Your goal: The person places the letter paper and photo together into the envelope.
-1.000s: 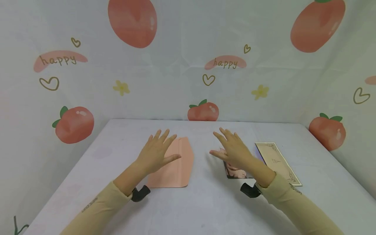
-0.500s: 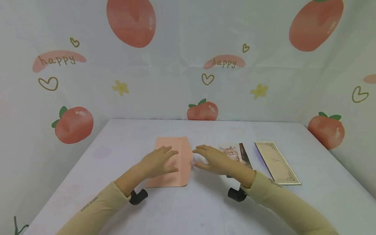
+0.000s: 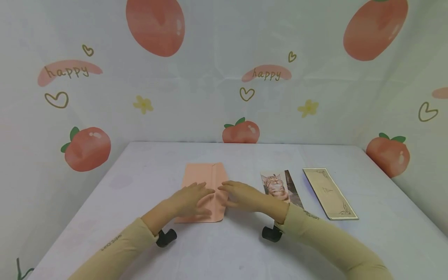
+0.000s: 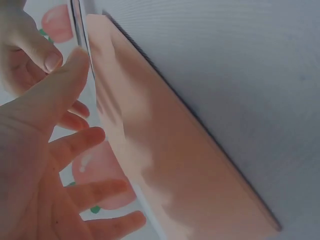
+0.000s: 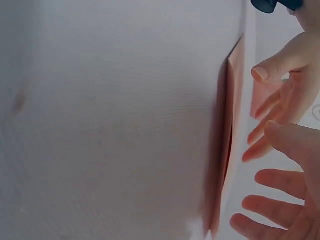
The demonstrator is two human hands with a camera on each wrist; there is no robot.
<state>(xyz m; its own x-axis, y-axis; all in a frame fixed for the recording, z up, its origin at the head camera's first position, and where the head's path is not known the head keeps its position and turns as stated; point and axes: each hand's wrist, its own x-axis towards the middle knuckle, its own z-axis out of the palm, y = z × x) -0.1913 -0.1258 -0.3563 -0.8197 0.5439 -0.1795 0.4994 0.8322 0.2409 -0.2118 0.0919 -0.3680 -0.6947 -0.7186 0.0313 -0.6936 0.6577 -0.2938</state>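
A peach-coloured envelope (image 3: 200, 174) lies flat on the table, its flap side to the right. Over its lower left part hovers my left hand (image 3: 190, 200), fingers spread and relaxed. From the other side, my right hand (image 3: 243, 197) reaches over the flap edge with loosely bent fingers. Both wrist views show the hands apart from the envelope (image 4: 170, 160), with nothing in them. In the right wrist view the envelope (image 5: 232, 105) is seen edge-on, a slim dark gap along its side. Part of it is hidden under the hands in the head view.
Right of my right hand lies a picture card of a cat (image 3: 275, 184), partly covered by the forearm. Farther right is a long beige card (image 3: 329, 192) with a dark-lined border. A printed cloth (image 3: 196, 97) rises behind the white table (image 3: 224, 252).
My right hand has moved left and down from above the cat card to the envelope's flap. My left hand has lowered slightly over the envelope. The cat card has come more into view.
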